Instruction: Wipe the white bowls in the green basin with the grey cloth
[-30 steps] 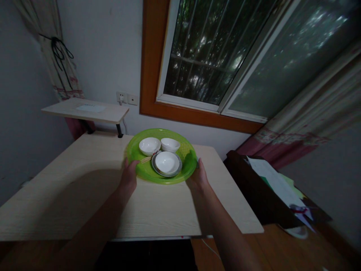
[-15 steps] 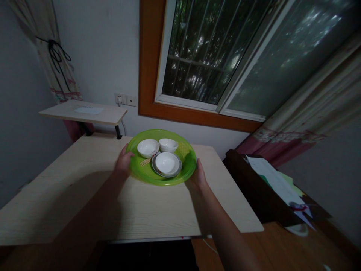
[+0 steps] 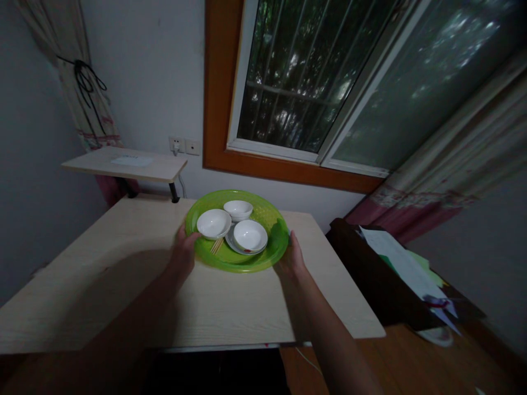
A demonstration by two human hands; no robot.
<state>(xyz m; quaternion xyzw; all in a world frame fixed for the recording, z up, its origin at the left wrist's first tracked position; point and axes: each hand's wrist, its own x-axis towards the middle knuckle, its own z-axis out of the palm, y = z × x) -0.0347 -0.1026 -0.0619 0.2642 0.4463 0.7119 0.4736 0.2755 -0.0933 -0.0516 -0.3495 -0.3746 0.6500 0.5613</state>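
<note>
Bowls [image 3: 250,236] and chopsticks [image 3: 217,245] are shifting round on the tray [image 3: 267,218], left hand [image 3: 183,253] pinching its rim, right hand's [image 3: 293,257] fingers partly hidden, pose unclear.

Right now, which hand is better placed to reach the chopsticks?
Probably the left hand: it holds the green tray nearer the chopsticks. The right hand is at the opposite rim, beyond the front bowl.

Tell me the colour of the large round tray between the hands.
The large round plastic tray is bright green, clearest in the head view.
</note>
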